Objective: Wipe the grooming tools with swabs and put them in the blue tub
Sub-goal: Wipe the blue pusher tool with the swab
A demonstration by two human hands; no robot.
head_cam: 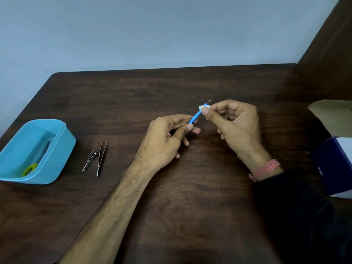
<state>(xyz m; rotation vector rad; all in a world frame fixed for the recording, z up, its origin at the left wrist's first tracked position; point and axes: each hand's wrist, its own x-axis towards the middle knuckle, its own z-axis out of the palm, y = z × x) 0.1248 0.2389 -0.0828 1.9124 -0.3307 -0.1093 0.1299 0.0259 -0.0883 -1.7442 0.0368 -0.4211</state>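
Now, head cam: left hand (167,138) pinches the thin blue-handled metal-tip tool (197,115) above the dark wood table (171,206). Right hand (236,126) fingers pinch a small white swab (202,107) round it. Blue plastic tub (62,149) sits far left w/ scissors inside. Swab could slip off if the pinch goes loose.

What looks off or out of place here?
Nothing stands out. The left hand holds the blue-handled tool while the right hand pinches a white swab around it. Nail clipper and tweezers lie tidy beside the blue tub, which holds scissors.
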